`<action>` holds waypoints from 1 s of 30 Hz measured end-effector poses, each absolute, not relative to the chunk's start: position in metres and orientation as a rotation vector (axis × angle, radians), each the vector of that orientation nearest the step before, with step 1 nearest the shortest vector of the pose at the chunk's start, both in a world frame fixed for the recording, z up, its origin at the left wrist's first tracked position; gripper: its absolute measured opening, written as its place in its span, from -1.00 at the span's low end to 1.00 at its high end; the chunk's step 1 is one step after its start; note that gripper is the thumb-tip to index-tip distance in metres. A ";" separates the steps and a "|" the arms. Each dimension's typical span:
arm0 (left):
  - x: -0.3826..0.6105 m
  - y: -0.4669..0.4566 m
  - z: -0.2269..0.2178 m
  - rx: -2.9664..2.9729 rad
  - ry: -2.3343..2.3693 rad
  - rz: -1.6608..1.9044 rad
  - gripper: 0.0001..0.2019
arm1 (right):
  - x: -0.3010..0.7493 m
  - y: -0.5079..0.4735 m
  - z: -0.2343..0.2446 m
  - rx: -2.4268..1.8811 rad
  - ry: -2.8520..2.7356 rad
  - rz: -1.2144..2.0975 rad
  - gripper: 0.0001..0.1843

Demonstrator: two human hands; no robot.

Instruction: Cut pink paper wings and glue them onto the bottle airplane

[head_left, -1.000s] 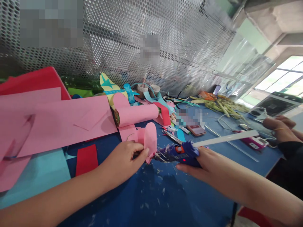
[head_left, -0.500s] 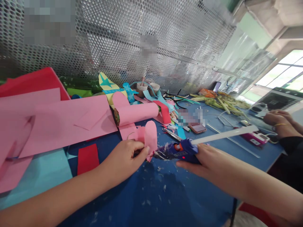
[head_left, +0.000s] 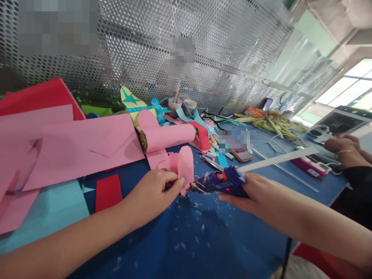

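Note:
My left hand (head_left: 158, 192) pinches a small rounded piece of pink paper (head_left: 186, 166) between thumb and fingers, above the blue table. Wrapped around the body of a blue hot glue gun (head_left: 232, 182) is my right hand (head_left: 247, 192); a red light glows on the gun. A long white glue stick (head_left: 279, 159) juts out of its back. The nozzle, covered in glue strings, is at the lower edge of the pink paper; whether it touches is hard to tell. Just behind lies a bottle wrapped in pink paper (head_left: 171, 137), its dark bottom end showing at the left.
Pink sheets (head_left: 95, 147), a light blue sheet (head_left: 52, 213) and a red piece (head_left: 108, 192) lie at left. Scissors (head_left: 212, 162), a phone (head_left: 242, 155) and paper scraps are behind the gun. A pink power strip (head_left: 310, 166) and another person's hands (head_left: 345, 147) are at right.
Almost nothing differs. The glue gun and the pink paper have shifted very slightly right and up in the picture; both hands keep their hold.

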State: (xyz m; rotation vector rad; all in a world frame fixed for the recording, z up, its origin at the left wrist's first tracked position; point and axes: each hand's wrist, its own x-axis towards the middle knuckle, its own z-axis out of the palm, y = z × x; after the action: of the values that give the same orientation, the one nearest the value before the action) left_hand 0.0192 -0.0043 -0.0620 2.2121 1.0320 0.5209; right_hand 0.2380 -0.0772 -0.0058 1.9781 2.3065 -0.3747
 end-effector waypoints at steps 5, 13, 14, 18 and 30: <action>0.018 -0.004 -0.063 2.227 1.052 0.532 -0.60 | 0.239 -0.074 -0.001 1.983 2.266 -0.426 -0.69; 0.017 -0.004 -0.064 2.252 1.074 0.496 -0.61 | 0.251 -0.072 -0.016 2.034 2.306 -0.264 -0.58; 0.017 -0.004 -0.063 2.255 1.078 0.491 -0.61 | 0.252 -0.072 -0.016 2.041 2.307 -0.259 -0.58; 0.019 -0.003 -0.064 2.264 1.093 0.489 -0.60 | 0.254 -0.069 -0.014 2.036 2.308 -0.336 -0.63; 0.018 -0.002 -0.063 2.253 1.075 0.498 -0.63 | 0.255 -0.063 -0.003 2.151 2.253 -0.466 -0.64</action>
State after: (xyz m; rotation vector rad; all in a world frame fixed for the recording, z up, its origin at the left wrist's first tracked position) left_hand 0.0177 -0.0015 -0.0634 2.2531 1.0753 0.4978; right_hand 0.2546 -0.0629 -0.0035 2.1508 2.2527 -0.4659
